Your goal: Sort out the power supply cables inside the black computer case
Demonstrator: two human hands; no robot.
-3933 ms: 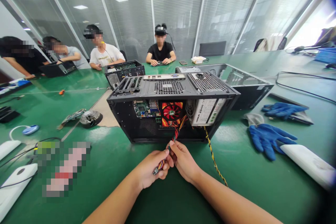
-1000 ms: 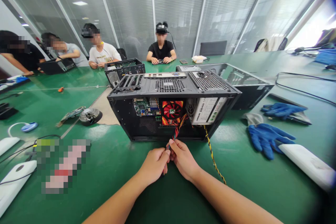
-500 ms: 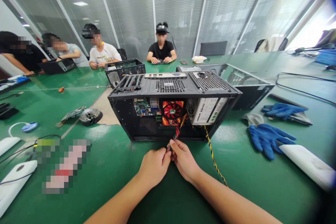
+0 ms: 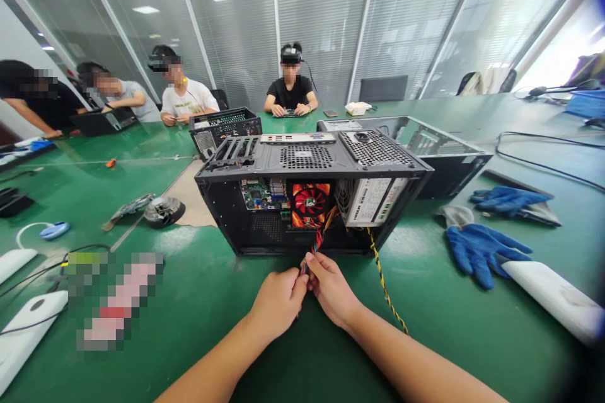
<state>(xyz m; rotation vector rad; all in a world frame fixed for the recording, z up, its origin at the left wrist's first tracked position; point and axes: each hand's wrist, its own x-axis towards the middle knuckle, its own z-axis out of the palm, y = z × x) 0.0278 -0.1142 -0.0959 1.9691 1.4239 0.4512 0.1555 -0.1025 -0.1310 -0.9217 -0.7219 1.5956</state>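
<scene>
Green table point(image 4: 198, 283), glass wall point(image 4: 326, 19) beyond — left hand point(image 4: 278, 302) and right hand point(image 4: 332, 289) clasped round coloured wires point(image 4: 318, 240)

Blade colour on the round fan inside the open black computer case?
Red fan blades; clearest in the head view.

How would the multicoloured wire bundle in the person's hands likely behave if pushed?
The wire bundle would probably bend rather than push straight, being many thin twisted wires. Pulled, it may go taut and resist, since it runs out of the computer case. It looks light beside that case, so the case probably wouldn't tip easily.
</scene>
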